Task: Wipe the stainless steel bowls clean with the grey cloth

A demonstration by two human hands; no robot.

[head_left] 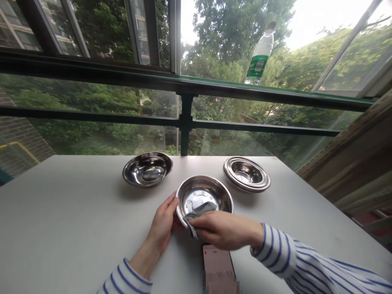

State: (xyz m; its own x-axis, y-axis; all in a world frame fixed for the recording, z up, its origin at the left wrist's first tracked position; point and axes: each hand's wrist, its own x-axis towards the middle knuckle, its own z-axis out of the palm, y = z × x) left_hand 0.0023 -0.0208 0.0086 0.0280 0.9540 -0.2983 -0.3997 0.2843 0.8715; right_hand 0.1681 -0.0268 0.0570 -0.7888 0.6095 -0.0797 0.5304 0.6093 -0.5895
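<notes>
A steel bowl [204, 197] stands on the white table [61, 228], tipped a little toward me. My left hand [162, 224] grips its near left rim with curled fingers. My right hand [222, 229] is closed on a grey cloth [199, 212] that lies over the bowl's near rim and reaches inside it. Both sleeves are white with blue stripes.
A second steel bowl [147, 168] sits at the back left, and a stack of steel bowls [246, 174] at the back right. A pink phone [218, 265] lies at the near edge. A plastic bottle [260, 55] stands on the window rail [275, 92] behind.
</notes>
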